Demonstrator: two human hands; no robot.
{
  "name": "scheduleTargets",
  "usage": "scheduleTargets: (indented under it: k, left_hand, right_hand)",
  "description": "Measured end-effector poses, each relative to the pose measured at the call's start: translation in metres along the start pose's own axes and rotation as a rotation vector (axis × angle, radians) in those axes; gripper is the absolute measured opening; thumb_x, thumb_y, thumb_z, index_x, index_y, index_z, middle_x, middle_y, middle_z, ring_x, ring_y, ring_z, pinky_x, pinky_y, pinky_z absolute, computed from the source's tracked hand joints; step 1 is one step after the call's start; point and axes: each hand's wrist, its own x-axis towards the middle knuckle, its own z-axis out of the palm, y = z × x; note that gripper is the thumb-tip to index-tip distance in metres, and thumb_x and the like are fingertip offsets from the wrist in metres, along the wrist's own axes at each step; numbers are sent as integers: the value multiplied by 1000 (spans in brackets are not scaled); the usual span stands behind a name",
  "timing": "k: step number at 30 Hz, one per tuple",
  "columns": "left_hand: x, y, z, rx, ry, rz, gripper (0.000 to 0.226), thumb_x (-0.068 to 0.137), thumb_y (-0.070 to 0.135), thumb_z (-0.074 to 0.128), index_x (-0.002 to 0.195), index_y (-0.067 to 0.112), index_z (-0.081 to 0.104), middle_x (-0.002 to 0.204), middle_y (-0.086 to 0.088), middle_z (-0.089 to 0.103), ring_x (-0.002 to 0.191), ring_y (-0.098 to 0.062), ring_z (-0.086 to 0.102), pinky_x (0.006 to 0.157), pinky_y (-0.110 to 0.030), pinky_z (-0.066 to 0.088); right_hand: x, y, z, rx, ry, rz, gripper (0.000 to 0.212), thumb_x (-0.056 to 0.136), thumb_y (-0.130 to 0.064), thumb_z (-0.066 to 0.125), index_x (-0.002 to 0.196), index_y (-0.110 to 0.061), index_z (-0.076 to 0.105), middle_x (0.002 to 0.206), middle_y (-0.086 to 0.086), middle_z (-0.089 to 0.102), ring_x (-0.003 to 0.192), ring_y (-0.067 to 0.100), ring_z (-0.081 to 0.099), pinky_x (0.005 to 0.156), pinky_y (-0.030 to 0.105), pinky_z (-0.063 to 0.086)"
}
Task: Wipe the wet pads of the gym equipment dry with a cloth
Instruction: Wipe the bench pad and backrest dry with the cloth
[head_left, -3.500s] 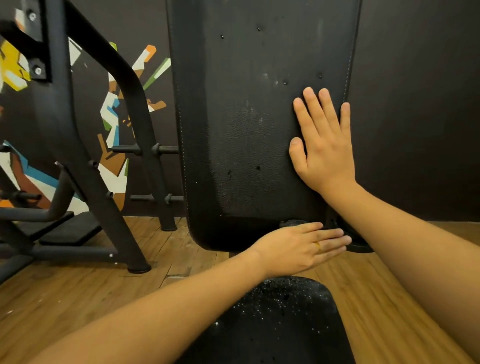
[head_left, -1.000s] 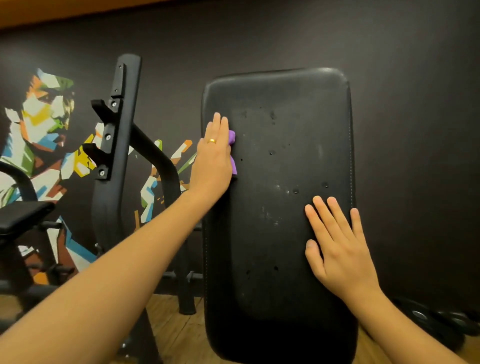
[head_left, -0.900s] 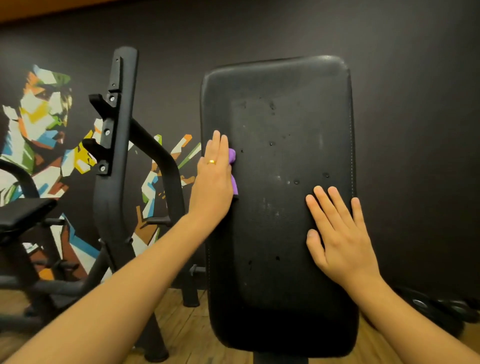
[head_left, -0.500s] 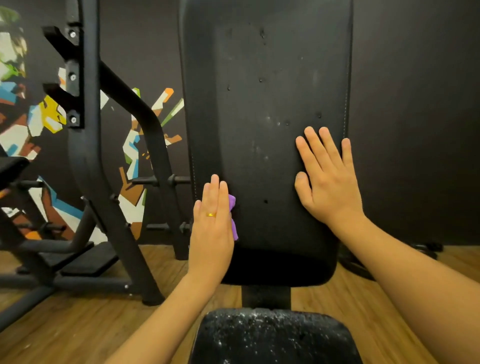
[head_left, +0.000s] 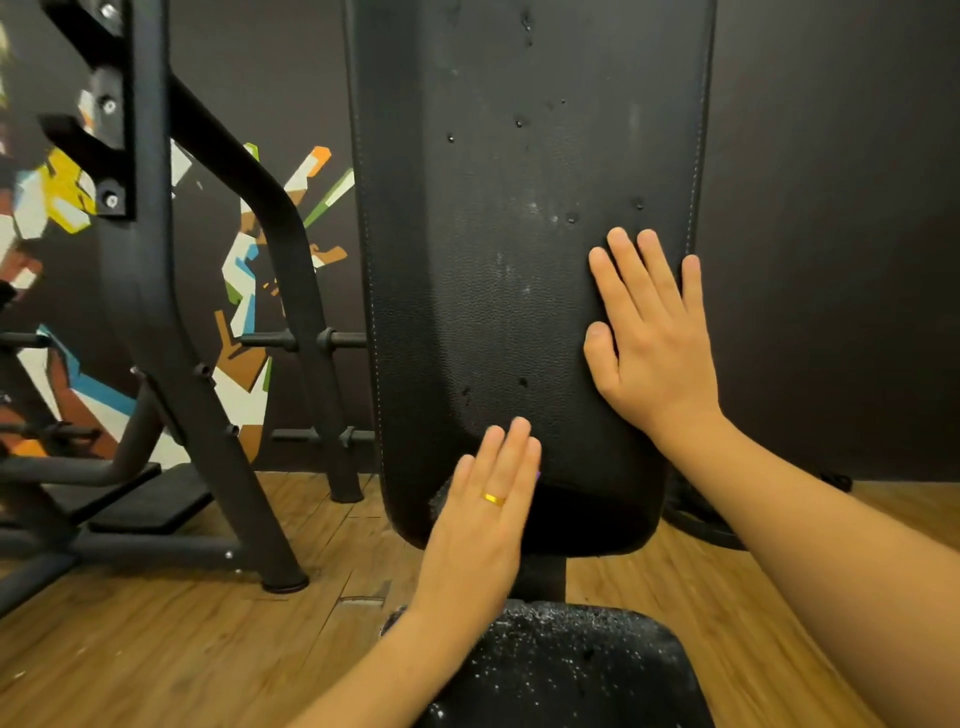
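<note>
against the back pad (head_left: 493, 312), left hand (head_left: 483, 514) and right hand (head_left: 654, 343) press straight fingers (head_left: 644, 270).

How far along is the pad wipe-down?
Done: the back pad looks droplet-free along its left strip. In hand: the left hand presses a purple cloth, only a sliver showing, flat on the pad's lower end; the right hand braces its right side. Left: droplets across the pad's middle and top, and the seat pad, speckled with water.
</note>
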Motion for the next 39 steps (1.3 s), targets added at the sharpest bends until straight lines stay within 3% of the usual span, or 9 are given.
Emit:
scheduleTargets:
  k: [10, 13, 17, 22, 25, 28, 33, 36, 39]
  left_hand:
    - [5, 1, -7, 65, -104, 306, 55, 99, 5, 32, 154, 10, 38, 164, -9, 29, 150, -26, 30, 115, -41, 39]
    - [16, -26, -24, 54, -12, 247, 48, 106, 4, 25, 149, 7, 45, 159, -10, 38, 146, -29, 37, 111, -46, 43]
    - [33, -77, -47, 32, 69, 29, 81, 81, -17, 59, 154, 3, 33, 164, -13, 27, 153, -30, 22, 121, -49, 25]
    - [36, -62, -45, 26, 75, -100, 75, 85, -16, 57, 154, -3, 30, 164, -21, 21, 153, -37, 20, 120, -52, 31]
    - [15, -19, -23, 62, -34, 76, 58, 89, -6, 46, 147, 0, 44, 157, -20, 34, 144, -42, 36, 111, -45, 37]
    - [-5, 4, -7, 91, -137, 328, 61, 94, 3, 33, 155, 4, 33, 165, -16, 24, 151, -31, 27, 118, -43, 34]
    - [6, -17, -16, 145, -189, 433, 60, 98, 7, 31, 158, 5, 26, 167, -14, 19, 153, -28, 20, 120, -43, 31]
    - [30, -44, -35, 69, -10, 219, 57, 94, -3, 41, 150, -2, 36, 161, -19, 32, 148, -35, 33, 112, -48, 40]
    - [46, -63, -46, -52, 56, -100, 76, 88, -16, 53, 157, -1, 22, 166, -18, 17, 154, -33, 16, 123, -43, 19]
  right_hand:
    - [0, 0, -1, 25, 9, 2, 61, 99, -28, 40, 157, -12, 32, 166, 8, 25, 156, 27, 13, 125, 55, 8]
    - [0, 0, -1, 21, 7, -2, 61, 99, -28, 40, 158, -12, 32, 166, 8, 25, 156, 27, 13, 125, 55, 8]
    - [-1, 1, -1, 26, -1, 5, 61, 100, -30, 39, 158, -12, 31, 166, 7, 24, 156, 25, 11, 126, 54, 5]
    - [0, 1, 1, 26, 19, 2, 60, 99, -29, 40, 157, -11, 33, 166, 8, 26, 156, 27, 13, 125, 55, 7]
    - [0, 2, 2, 17, 23, -2, 61, 99, -28, 40, 157, -11, 33, 166, 8, 26, 156, 27, 14, 125, 55, 7]
    - [0, 2, 1, 20, 14, -5, 60, 99, -28, 40, 157, -11, 33, 166, 8, 25, 156, 27, 14, 125, 55, 7]
    - [-1, 2, 1, 24, 17, -7, 60, 100, -27, 40, 157, -12, 32, 166, 8, 25, 156, 27, 13, 126, 53, 6]
    - [-1, 1, 0, 32, 6, 2, 60, 100, -28, 39, 158, -12, 32, 166, 8, 24, 156, 26, 12, 126, 53, 5]
    - [-1, 1, -1, 40, -1, 8, 60, 101, -29, 38, 158, -12, 31, 166, 7, 24, 156, 25, 11, 126, 53, 4]
